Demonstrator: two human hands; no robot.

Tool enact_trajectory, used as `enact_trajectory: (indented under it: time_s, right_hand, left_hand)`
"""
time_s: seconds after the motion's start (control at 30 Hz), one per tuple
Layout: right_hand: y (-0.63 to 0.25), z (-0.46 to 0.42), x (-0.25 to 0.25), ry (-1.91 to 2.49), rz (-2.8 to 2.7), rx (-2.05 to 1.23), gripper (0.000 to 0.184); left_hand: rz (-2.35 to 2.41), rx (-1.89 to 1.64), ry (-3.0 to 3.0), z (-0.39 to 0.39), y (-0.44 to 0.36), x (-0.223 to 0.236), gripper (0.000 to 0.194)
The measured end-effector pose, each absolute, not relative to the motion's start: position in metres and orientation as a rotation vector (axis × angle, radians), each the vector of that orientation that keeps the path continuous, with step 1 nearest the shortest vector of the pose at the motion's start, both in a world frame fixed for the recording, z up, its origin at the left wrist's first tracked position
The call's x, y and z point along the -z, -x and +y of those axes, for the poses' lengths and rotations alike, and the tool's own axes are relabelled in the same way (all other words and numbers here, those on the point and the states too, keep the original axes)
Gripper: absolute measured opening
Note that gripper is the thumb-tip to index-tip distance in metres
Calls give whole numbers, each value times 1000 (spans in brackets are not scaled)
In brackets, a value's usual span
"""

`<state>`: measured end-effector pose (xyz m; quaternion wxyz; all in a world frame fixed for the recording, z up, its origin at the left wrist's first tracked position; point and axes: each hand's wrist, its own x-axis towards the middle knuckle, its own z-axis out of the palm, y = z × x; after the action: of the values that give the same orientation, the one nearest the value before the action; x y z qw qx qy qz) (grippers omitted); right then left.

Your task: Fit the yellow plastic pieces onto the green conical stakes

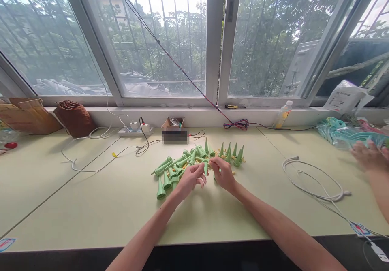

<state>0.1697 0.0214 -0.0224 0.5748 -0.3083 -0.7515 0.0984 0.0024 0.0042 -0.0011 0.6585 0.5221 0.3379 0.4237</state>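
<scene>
Green cone [206,168] is pinched in the left hand [191,178], right hand [223,173] grip unclear, piled cones [167,180] crowding close.

Tapered green plastic cones [193,156] block the pale-green tabletop [97,210] midway, half-hidden gaps seemingly tight. Passage runs to their left.

Got a messy heap of light green plastic spikes [173,173], mostly tipped over and overlapping, flared at one end. Just right of the heap, got several upright spikes [229,154], points up, with tiny yellow bits [234,173] scattered about. By the heap's right side, one held spike [206,167], point down.
</scene>
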Motion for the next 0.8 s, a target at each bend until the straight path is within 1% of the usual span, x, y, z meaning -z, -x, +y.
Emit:
enact_trajectory:
  time_s: [0.43, 0.7, 0.8]
  right_hand:
    - [-169, 23, 22, 747, -1762, -257, 25]
    - [-169, 23, 21, 741, -1752, -251, 25]
    - [-169, 23, 20, 748, -1751, -252, 26]
  left_hand:
    - [814, -964, -1231, 2, -2, -4, 49]
    - [885, -986, -1375, 0, -2, -6, 43]
    - [950, -1045, -1473, -2, -3, -4, 39]
